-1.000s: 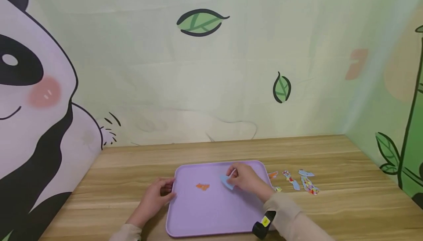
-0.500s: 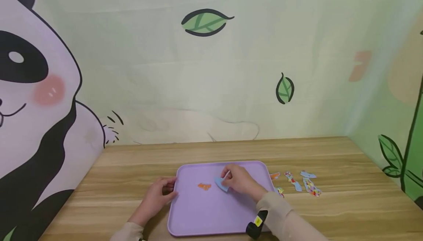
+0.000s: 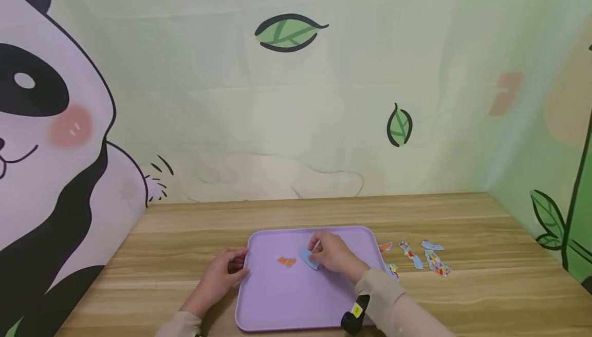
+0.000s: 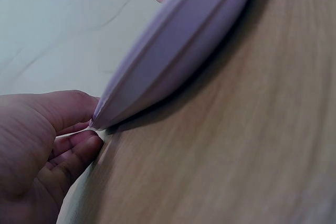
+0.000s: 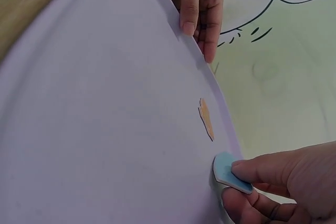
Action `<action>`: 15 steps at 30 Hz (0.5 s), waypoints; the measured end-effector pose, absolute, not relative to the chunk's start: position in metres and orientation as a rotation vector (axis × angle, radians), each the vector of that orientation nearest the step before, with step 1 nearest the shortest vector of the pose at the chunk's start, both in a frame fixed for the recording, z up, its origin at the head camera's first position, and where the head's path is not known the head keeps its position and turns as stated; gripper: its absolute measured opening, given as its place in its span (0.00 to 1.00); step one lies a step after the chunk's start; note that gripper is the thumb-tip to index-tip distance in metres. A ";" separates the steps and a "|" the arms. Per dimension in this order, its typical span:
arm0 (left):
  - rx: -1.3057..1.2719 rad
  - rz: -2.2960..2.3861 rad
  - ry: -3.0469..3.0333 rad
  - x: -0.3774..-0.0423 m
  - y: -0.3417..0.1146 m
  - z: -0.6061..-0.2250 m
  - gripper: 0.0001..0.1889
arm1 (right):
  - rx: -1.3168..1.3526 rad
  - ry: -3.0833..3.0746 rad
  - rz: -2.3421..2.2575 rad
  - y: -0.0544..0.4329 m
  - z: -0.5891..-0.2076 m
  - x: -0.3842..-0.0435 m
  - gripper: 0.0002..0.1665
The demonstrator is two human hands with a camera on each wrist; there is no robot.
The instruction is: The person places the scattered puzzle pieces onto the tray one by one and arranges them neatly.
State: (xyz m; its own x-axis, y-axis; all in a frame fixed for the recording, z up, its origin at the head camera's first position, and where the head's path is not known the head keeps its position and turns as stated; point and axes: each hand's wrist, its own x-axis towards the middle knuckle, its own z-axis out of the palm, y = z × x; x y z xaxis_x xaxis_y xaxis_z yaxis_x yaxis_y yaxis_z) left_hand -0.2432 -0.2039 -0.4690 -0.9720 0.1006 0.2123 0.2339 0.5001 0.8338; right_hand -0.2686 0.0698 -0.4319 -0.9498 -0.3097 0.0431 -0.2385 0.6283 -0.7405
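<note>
A purple tray (image 3: 287, 306) with a low raised rim lies on the wooden table. My left hand (image 3: 219, 276) grips its left rim, thumb on the inner side and fingers outside, as the right wrist view shows. Between thumb and fingers, my right hand (image 3: 336, 256) pinches a light blue puzzle piece (image 5: 224, 167) with a pale, thick edge. That piece (image 3: 307, 259) is tilted low over the tray's upper middle. Just left of it, an orange puzzle piece (image 3: 287, 262) lies flat on the tray, apart from the blue one.
Several loose puzzle pieces lie on the table right of the tray: a long patterned one (image 3: 437, 263), a blue one (image 3: 432, 245), a patterned and blue one (image 3: 410, 255), and an orange one (image 3: 385, 247) by the rim. A printed backdrop (image 3: 296, 95) rises behind the table.
The right hand has carried the blue piece left and slightly down, closer to the orange piece. The left hand keeps its place on the rim; the head view has shifted slightly.
</note>
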 end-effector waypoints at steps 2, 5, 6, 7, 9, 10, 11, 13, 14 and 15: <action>-0.293 -1.476 -2.599 -0.244 -0.204 -0.469 0.24 | -0.461 2.771 -1.210 0.069 -0.432 -0.269 0.08; -0.288 -1.462 -2.601 -0.245 -0.204 -0.470 0.23 | -0.459 2.816 -1.149 0.068 -0.432 -0.270 0.09; -0.282 -1.459 -2.603 -0.245 -0.204 -0.471 0.23 | -0.459 2.832 -1.127 0.068 -0.432 -0.270 0.09; -0.277 -1.456 -2.606 -0.245 -0.204 -0.471 0.23 | -0.460 2.850 -1.103 0.067 -0.432 -0.270 0.09; -0.268 -1.457 -2.609 -0.245 -0.204 -0.471 0.23 | -0.468 2.886 -1.063 0.067 -0.432 -0.269 0.09; -0.267 -1.457 -2.610 -0.245 -0.204 -0.471 0.23 | -0.469 2.900 -1.045 0.067 -0.432 -0.269 0.09; -0.271 -1.456 -2.610 -0.245 -0.204 -0.471 0.23 | -0.471 2.914 -1.031 0.067 -0.432 -0.269 0.10; -0.272 -1.461 -2.610 -0.245 -0.204 -0.471 0.23 | -0.473 2.937 -1.003 0.067 -0.432 -0.269 0.10; -0.278 -1.460 -2.609 -0.245 -0.204 -0.470 0.23 | -0.474 2.946 -0.993 0.066 -0.431 -0.269 0.09; -0.282 -1.457 -2.610 -0.244 -0.204 -0.470 0.23 | -0.471 2.951 -0.982 0.066 -0.431 -0.268 0.09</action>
